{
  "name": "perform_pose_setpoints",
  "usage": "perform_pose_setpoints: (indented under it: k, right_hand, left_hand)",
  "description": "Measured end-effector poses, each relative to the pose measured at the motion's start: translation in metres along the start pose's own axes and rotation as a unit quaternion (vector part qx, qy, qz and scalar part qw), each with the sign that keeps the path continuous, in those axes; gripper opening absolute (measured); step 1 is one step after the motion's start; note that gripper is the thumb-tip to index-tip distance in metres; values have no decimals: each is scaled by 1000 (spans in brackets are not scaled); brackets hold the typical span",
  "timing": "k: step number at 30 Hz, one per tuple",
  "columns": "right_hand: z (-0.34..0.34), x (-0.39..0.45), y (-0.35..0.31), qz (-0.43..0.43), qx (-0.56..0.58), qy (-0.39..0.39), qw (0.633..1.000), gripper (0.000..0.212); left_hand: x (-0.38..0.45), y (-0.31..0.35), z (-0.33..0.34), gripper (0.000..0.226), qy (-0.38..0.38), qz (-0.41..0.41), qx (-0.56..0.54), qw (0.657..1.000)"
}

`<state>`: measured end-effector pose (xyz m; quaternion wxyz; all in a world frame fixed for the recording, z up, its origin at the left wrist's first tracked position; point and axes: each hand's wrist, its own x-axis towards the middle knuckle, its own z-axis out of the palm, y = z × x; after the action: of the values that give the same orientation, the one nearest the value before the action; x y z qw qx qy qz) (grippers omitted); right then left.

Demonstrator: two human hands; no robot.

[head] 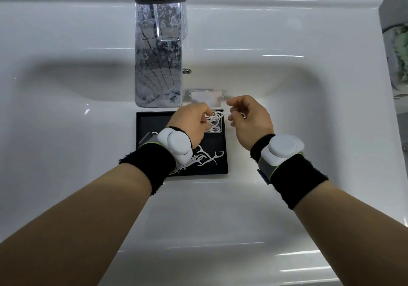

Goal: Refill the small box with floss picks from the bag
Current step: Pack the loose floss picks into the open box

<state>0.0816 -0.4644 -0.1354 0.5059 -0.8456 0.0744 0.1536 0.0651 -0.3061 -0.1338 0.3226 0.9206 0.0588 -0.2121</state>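
- A black tray (pixel 152 122) sits in the white sink (pixel 66 100), just at 6 o'clock from the chrome tap (pixel 158 65).
- The small clear box (pixel 215 122) lies in the tray's 1 o'clock corner, its lid (pixel 206 98) swung open toward 12 o'clock; white floss picks (pixel 213 118) lie inside it.
- More loose floss picks (pixel 207 159) lie scattered on the tray at 5 o'clock, partly hidden under the left wrist.
- The left hand (pixel 189 122) hovers over the tray just at 9 o'clock of the box, fingers curled and pinching picks at the box's edge.
- The right hand (pixel 249 118) is at 3 o'clock of the box, just off the tray, fingers curled round a single white pick (pixel 242 115).
- Both wrists wear black bands with white pods: left (pixel 175 145), right (pixel 282 150).
- The bag cannot be made out for certain; a clear edge shows by the left wrist at the tray's 8 o'clock side.
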Motion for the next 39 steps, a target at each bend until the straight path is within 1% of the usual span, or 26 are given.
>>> perform_pose_setpoints:
  k: [3,7,12,14,19,21,25,26,29,32,35,39]
  right_hand:
    - [-2,-1,0,-5,5,-14,1000,34]
    - [-3,-2,0,-18,5,-22,1000,34]
    - [-7,-4,3,-11,-25,-11,1000,33]
    - [-8,-5,4,-10,-37,-3,999,34]
    - [-8,-3,0,-12,-41,10,999,33]
    - [-5,-2,-4,-16,-42,6,999,31]
    - [8,-1,-11,-33,-35,-36,998,31]
    - [13,-1,-12,-37,-35,-50,997,31]
    - [24,-1,-10,-55,-56,-67,995,29]
    - [25,-3,-6,-61,-98,-61,991,26]
    - [24,-3,-3,-64,-134,-62,987,25]
    - [26,-4,-9,-76,-134,-59,986,23]
  left_hand:
    - [4,2,3,29,-18,14,32,999]
    - [9,3,2,19,5,11,30,999]
    - [4,-1,-5,17,19,19,29,999]
    - [4,-3,-8,17,11,19,50,999]
    - [10,-5,-7,25,-38,46,133,989]
    - [8,-8,-6,25,-36,51,120,991]
    - [-3,-18,-12,18,37,18,49,998]
    - [-5,-21,-15,17,44,7,39,998]
    - [-10,-27,-21,19,41,-11,27,999]
    - [-13,-30,-22,19,44,-14,24,999]
    - [-13,-31,-18,15,46,-30,0,998]
    - [-14,-31,-17,10,60,-38,-16,997]
